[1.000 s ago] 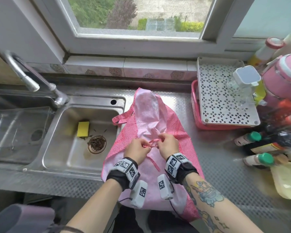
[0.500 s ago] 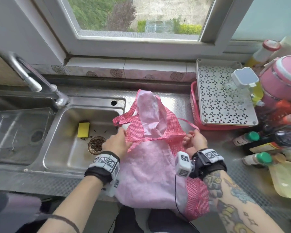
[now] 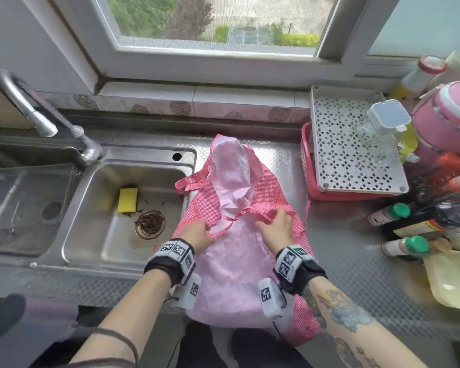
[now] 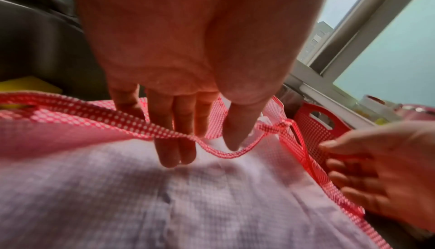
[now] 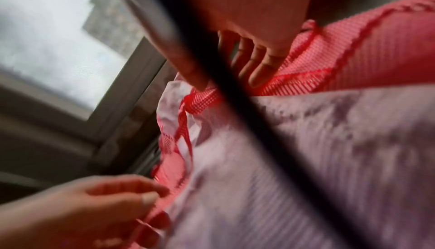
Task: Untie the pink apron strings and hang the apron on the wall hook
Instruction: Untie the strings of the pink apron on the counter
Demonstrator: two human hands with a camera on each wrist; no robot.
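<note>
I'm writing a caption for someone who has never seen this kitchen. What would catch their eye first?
The pink apron draws the eye: it lies spread on the steel counter right of the sink and hangs over the front edge. Both hands rest on its middle, the left hand and the right hand, with a thin checked string running slack under the left fingers. A yellow sponge glows in the sink basin.

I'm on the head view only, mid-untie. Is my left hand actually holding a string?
Observer: No. The left wrist view shows a slack loop of checked string lying across the left hand's straight fingers, unpinched.
Operator: Any knot left?
Observer: Past the thumb, the strings bunch at one small crossing; I cannot tell if it is tied.
Operator: Right hand?
Observer: In the right wrist view, the right hand's fingertips touch the apron's checked edge.
</note>
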